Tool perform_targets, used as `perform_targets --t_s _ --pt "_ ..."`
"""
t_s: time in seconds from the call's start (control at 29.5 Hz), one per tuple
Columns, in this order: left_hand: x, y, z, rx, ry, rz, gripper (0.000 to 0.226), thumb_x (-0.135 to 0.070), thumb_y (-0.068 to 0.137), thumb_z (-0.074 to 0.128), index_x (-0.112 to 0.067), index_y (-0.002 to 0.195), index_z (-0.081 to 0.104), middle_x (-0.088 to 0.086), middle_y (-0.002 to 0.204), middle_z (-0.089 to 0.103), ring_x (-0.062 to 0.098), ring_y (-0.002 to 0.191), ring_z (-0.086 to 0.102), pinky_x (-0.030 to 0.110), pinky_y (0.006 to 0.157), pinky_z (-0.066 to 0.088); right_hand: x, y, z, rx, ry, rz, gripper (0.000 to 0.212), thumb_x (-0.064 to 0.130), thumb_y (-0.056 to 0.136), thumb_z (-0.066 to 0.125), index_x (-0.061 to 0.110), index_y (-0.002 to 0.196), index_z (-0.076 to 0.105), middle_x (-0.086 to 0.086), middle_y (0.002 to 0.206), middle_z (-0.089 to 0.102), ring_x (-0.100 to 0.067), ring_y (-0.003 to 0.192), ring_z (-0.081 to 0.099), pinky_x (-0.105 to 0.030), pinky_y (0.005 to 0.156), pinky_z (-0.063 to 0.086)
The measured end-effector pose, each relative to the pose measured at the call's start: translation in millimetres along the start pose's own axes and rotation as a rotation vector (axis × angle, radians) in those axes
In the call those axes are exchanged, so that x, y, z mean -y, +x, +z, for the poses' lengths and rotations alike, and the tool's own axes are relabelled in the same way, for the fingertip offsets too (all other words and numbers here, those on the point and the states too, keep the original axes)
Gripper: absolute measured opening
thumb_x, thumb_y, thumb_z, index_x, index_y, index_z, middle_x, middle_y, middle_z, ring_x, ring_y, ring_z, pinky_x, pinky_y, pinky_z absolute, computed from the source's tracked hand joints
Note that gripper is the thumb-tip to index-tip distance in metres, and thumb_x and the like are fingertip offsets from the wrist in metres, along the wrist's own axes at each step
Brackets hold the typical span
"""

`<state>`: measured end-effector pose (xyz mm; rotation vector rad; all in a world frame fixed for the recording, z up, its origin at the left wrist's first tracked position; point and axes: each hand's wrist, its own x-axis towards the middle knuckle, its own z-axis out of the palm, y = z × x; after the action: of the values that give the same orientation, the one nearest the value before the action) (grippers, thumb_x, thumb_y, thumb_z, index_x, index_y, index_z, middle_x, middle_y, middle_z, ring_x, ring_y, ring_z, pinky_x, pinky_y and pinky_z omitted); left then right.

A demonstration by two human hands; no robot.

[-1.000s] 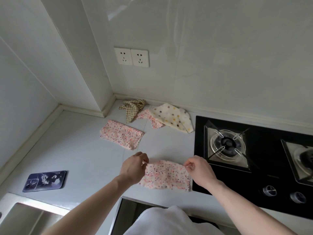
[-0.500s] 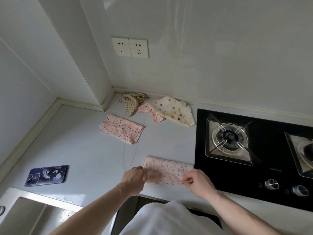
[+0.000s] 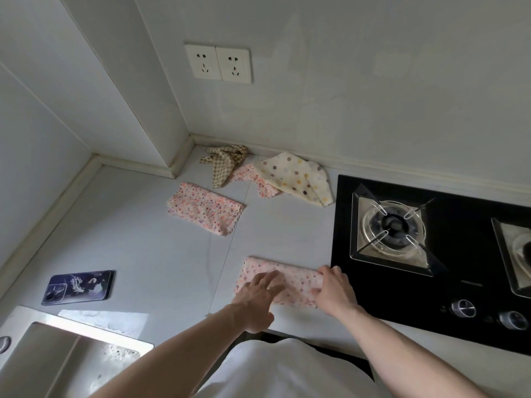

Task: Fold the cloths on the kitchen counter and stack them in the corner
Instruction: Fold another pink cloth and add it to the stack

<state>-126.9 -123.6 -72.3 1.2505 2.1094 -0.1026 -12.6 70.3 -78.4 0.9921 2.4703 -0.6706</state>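
Observation:
A pink dotted cloth (image 3: 298, 278) lies folded into a narrow strip near the counter's front edge. My left hand (image 3: 258, 297) presses flat on its left half with fingers spread. My right hand (image 3: 334, 291) rests flat on its right end, beside the hob. A second folded pink dotted cloth (image 3: 205, 208) lies farther back. Against the back wall sit a crumpled brown checked cloth (image 3: 225, 162), a cream polka-dot cloth (image 3: 296, 176) and a pink cloth (image 3: 258, 182) partly under it.
A black gas hob (image 3: 431, 254) with knobs fills the right side. A phone (image 3: 77, 287) lies on the counter at left, and a steel sink (image 3: 57, 360) is at bottom left. Two sockets (image 3: 218, 63) sit on the back wall above the corner.
Both hands let go of the pinched top edge after folding the near cloth toward me, and now lie flat on the narrower strip.

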Motion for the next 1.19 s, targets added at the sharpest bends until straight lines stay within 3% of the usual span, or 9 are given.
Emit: perform_targets --t_s 0.1,0.27,0.48,0.61,0.71,0.88,0.95,1.09,1.19 --pt "2.7 0.3 9.7 0.050 -0.021 -0.033 0.085 -0.025 0.091 0.057 -0.036 0.162 0.012 -0.008 0.171 -0.014 0.024 0.158 -0.009 0.047 0.126 0.018 -0.7 2.1 -1.1 0.038 -0.011 0.012 0.023 0.030 0.092 0.063 0.022 0.114 0.062 -0.001 0.117 0.047 -0.023 0.110 0.051 -0.029 0.087 0.047" --pt "4.2 -3.1 11.2 0.033 -0.071 -0.039 0.083 -0.025 0.092 0.058 -0.035 0.162 0.014 -0.009 0.171 -0.012 0.023 0.158 -0.007 0.046 0.126 0.018 -5.7 1.9 -13.3 0.018 0.386 0.063 0.008 0.020 0.087 0.062 0.017 0.084 0.055 0.002 0.080 0.056 -0.015 0.070 0.052 -0.027 0.059 0.039" --pt "-12.3 5.0 7.1 0.043 -0.139 -0.033 0.078 -0.029 0.092 0.057 -0.036 0.161 0.021 -0.011 0.171 -0.005 0.026 0.157 -0.001 0.051 0.122 0.030 -3.9 -7.6 -25.9 0.033 0.977 0.193 0.023 0.015 0.091 0.072 0.016 0.108 0.057 -0.008 0.104 0.070 -0.020 0.067 0.071 -0.030 0.059 0.057" --pt "-16.9 10.0 5.9 0.005 -0.308 -0.011 0.067 -0.023 0.092 0.056 -0.035 0.156 0.038 -0.011 0.171 0.007 0.025 0.156 0.008 0.043 0.124 0.027 0.1 -13.5 -29.1 -0.022 0.936 0.181 0.029 0.016 0.088 0.075 0.019 0.110 0.057 -0.007 0.100 0.073 -0.015 0.064 0.070 -0.025 0.053 0.050" --pt "-10.5 3.7 6.8 -0.123 -0.464 -0.016 0.055 -0.015 0.090 0.054 -0.032 0.142 0.056 -0.008 0.167 0.027 0.019 0.154 0.022 0.030 0.122 0.021 9.0 -15.9 -29.2 -0.032 0.858 0.155 0.030 0.023 0.081 0.079 0.024 0.105 0.060 -0.002 0.099 0.073 -0.017 0.079 0.073 -0.027 0.067 0.053" --pt "16.3 -22.9 14.3 -0.292 -0.575 -0.148 0.044 -0.010 0.088 0.053 -0.034 0.122 0.065 -0.011 0.152 0.045 0.014 0.141 0.039 0.020 0.111 0.030 39.7 -17.2 -30.8 -0.012 0.671 0.075 0.021 0.024 0.082 0.074 0.025 0.100 0.063 0.005 0.094 0.074 -0.003 0.072 0.070 -0.016 0.059 0.044" --pt "28.7 -32.6 17.8 -0.317 -0.582 -0.179 0.041 -0.009 0.087 0.054 -0.033 0.119 0.066 -0.009 0.148 0.048 0.015 0.139 0.043 0.019 0.108 0.032 53.0 -18.9 -30.3 -0.005 0.586 0.046 0.015 0.022 0.085 0.071 0.022 0.098 0.063 0.010 0.081 0.073 0.006 0.061 0.065 -0.010 0.052 0.040" --pt "44.8 -46.8 19.4 -0.368 -0.596 -0.250 0.041 -0.009 0.087 0.055 -0.033 0.119 0.067 -0.007 0.148 0.048 0.016 0.139 0.043 0.025 0.114 0.034 72.7 -21.3 -26.5 -0.026 0.254 -0.024 0.004 0.029 0.089 0.063 0.030 0.092 0.062 0.016 0.071 0.062 -0.002 0.065 0.055 -0.017 0.054 0.036" --pt "47.8 -53.3 19.3 -0.391 -0.603 -0.267 0.042 -0.009 0.087 0.055 -0.033 0.119 0.067 -0.006 0.148 0.049 0.017 0.140 0.043 0.025 0.114 0.033 76.7 -19.3 -22.2 -0.028 0.129 -0.060 0.002 0.030 0.091 0.060 0.029 0.090 0.060 0.016 0.068 0.055 -0.005 0.064 0.049 -0.014 0.052 0.030"
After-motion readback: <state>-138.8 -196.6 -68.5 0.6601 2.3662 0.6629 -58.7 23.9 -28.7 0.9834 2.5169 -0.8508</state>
